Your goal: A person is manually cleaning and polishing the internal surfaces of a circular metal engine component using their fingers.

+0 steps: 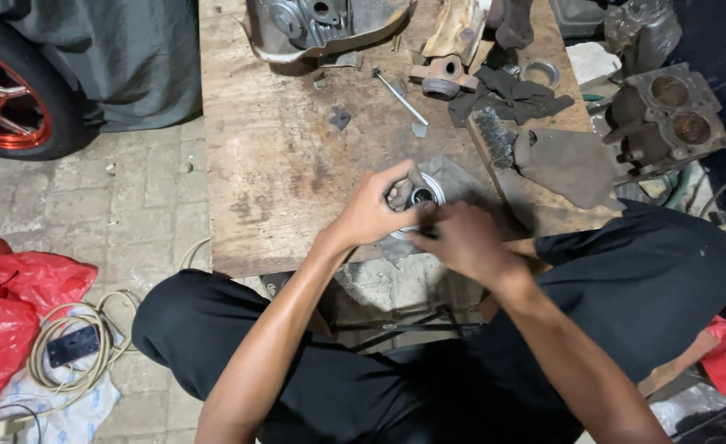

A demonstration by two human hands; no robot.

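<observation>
Hands meet at the near edge of the wooden tabletop point(281, 156), where you work on a round metal part with a dark centre hole point(423, 196). Your left hand point(377, 212) curls over its left side, fingers closed around the rim in a firm grip. Your right hand point(464, 241) lies just beside and partly over the near side of the part; it is blurred, so you cannot tell whether its fingers are clenched or loose. The part rests on a grey cloth point(460, 179) on the tabletop. Further back lie a wire brush point(494, 136), a bolt point(399, 96), dark rags point(517, 97) and an engine casing point(322, 25). A twin-bore cylinder block point(668, 119) sits off the right edge. On the paved floor to your left are a red plastic bag point(9, 304) and a coiled cable point(75, 349).
</observation>
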